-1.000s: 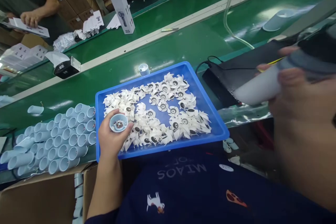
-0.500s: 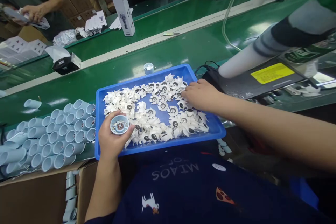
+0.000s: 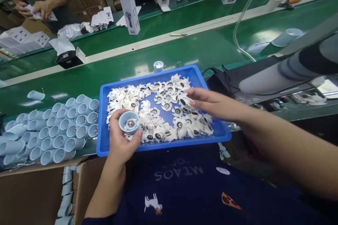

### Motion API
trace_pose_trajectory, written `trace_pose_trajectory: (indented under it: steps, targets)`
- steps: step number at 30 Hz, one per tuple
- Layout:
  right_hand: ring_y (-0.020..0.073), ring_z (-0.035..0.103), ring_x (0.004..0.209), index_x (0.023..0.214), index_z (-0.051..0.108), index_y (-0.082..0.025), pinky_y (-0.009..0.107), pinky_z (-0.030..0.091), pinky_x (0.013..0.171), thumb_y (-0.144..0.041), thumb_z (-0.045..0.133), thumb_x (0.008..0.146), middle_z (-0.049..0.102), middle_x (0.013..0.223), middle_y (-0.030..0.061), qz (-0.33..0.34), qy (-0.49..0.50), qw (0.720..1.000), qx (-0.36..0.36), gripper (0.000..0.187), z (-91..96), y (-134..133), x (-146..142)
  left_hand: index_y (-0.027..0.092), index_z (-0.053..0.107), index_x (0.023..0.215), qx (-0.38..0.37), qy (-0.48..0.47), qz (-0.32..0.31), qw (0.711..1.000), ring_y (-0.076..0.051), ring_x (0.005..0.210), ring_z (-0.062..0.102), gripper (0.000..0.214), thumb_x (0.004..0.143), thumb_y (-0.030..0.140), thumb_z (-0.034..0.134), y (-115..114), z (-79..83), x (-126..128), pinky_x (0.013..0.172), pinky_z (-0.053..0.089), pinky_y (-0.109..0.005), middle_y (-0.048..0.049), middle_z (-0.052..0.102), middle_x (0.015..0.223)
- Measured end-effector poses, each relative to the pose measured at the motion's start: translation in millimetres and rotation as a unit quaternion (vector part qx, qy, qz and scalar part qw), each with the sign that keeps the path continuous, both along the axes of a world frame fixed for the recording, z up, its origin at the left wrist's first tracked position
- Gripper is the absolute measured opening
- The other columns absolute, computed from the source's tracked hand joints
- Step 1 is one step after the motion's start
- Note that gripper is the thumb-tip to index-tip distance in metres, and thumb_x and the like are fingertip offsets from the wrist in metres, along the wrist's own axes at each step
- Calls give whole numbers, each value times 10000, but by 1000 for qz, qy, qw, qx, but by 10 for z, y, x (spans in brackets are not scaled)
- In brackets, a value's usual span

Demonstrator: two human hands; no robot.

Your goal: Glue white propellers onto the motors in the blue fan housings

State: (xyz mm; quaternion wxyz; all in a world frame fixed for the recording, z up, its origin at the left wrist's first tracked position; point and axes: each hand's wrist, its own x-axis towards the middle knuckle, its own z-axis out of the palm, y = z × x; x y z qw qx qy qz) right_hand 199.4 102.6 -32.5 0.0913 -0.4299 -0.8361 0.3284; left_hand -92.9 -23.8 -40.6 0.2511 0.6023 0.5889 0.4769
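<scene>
My left hand (image 3: 121, 139) is wrapped round a light blue fan housing (image 3: 129, 122), its round opening turned up toward me and a motor part showing inside. It is held over the left front of a blue tray (image 3: 163, 144). Many white fan blades (image 3: 155, 126) with dark hubs lie loosely heaped in that tray. Above the tray's right side, my right hand (image 3: 211, 103) pinches one white fan blade (image 3: 185, 101) between thumb and fingers, its dark hub facing down and left. The two hands are apart.
Rows of blue housings (image 3: 60, 123) lie left of the tray, over a cardboard box (image 3: 31, 197). Another housing (image 3: 158, 66) stands behind the tray. At right, a large grey-white tube (image 3: 271, 75) slants across a dark device. Across the bench, co-workers' hands (image 3: 43, 8) handle white boxes.
My right hand has lifted a fan blade from the heap. My left hand has moved slightly right with the housing and tilted it. A second co-worker's hand with a box has appeared.
</scene>
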Motion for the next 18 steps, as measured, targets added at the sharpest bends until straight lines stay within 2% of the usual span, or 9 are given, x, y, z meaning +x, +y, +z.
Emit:
trace_pose_trajectory:
  steps: [2,5,7,9,10,12,14,16,18]
  targets:
    - [188,585,872,1216,544,-186,334,488,793,-499,423,962,614,1039,100,-11,208,960,-185,421,19,-218,-104,233,380,1389,-33,13,-63,997,-230,1074,651,602,859,352,641,10,42,108,891,557,-360,-128,589,1276]
    - [143,574,862,1051,602,-188,265,490,796,-460,738,814,581,983,48,-42,447,773,-448,385,4,-435,-263,250,457,1375,-41,104,-100,989,-265,1147,636,603,835,353,706,64,145,277,970,537,-408,-112,619,1297]
    - [117,563,828,1013,609,-187,238,483,793,-428,793,795,569,931,23,-44,473,726,-497,374,-7,-489,-319,254,536,1319,-10,162,-109,981,-290,1186,624,588,794,384,769,104,201,358,1017,515,-437,-98,649,1292]
    - [120,564,805,1049,600,-193,251,487,780,-443,757,837,576,917,23,-42,467,747,-471,364,-1,-503,-329,255,567,1299,14,199,-118,973,-297,1187,629,574,786,393,786,130,226,405,1027,510,-449,-94,674,1279]
    - [129,569,808,1079,597,-199,268,489,779,-437,721,869,588,934,31,-40,451,784,-424,341,10,-506,-327,257,566,1309,19,213,-118,970,-297,1184,633,576,792,387,783,137,226,420,1030,507,-454,-94,680,1279]
    - [158,578,859,1116,623,-209,317,484,814,-374,668,912,601,983,54,-16,389,888,-246,266,40,-515,-331,264,555,1329,28,236,-119,964,-293,1175,642,584,802,379,779,141,209,449,1041,498,-463,-91,690,1274]
    - [190,570,923,1072,682,-212,366,460,859,-270,655,917,593,1000,70,23,300,953,-19,168,73,-531,-368,268,544,1337,57,248,-123,959,-276,1163,651,568,821,354,765,137,180,492,1047,494,-452,-82,699,1259]
    - [212,555,939,994,722,-210,384,444,854,-201,678,895,572,979,75,48,233,962,133,108,103,-541,-429,269,533,1339,99,252,-119,955,-251,1151,660,531,848,285,735,125,156,548,1043,499,-426,-72,710,1232]
    - [222,558,932,964,734,-216,381,446,822,-194,707,879,560,978,78,53,208,962,168,92,139,-540,-472,273,521,1348,130,252,-106,953,-239,1140,665,527,859,242,715,100,147,586,1028,508,-408,-68,716,1210]
